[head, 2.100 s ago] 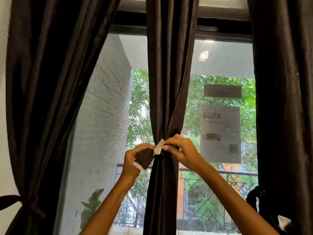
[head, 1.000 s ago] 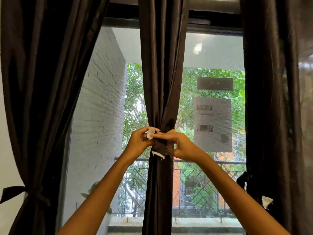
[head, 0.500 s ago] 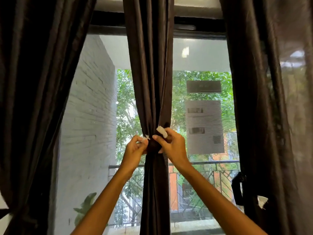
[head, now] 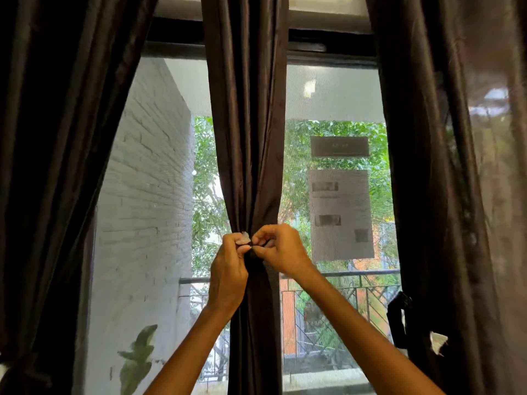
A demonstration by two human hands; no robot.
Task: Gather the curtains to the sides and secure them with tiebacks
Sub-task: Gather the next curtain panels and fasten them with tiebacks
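Dark brown fabric of the middle curtain (head: 247, 138) hung bunched into a narrow column at the centre of the window (head: 333, 104), cinched at its waist by a matching tieback (head: 251, 253) whose pale end tab (head: 245, 237) showed between the fingers. The left hand (head: 229, 266) pinched that tab against the gathered cloth, its grip curled tight on the strap, while the right hand (head: 281, 250) pinched the strap's other end from the opposite side, fingers likewise clamped on it. The two grips met just in front of the bunch, nearly touching. By the look of it, the step in hand was the fastening of this tieback; whether the ends were already joined could not be told. The next move would call for pressing or knotting the ends firmly while the gather was kept tight, then letting go without the folds slipping loose. To the right, the outer curtain (head: 445, 195) hung drawn aside with a dark strap (head: 397, 320) near its edge; the left curtain (head: 65, 166) swept toward the wall. Beyond the glass stood a white brick wall (head: 142, 195), a railing (head: 356, 273) and green foliage.
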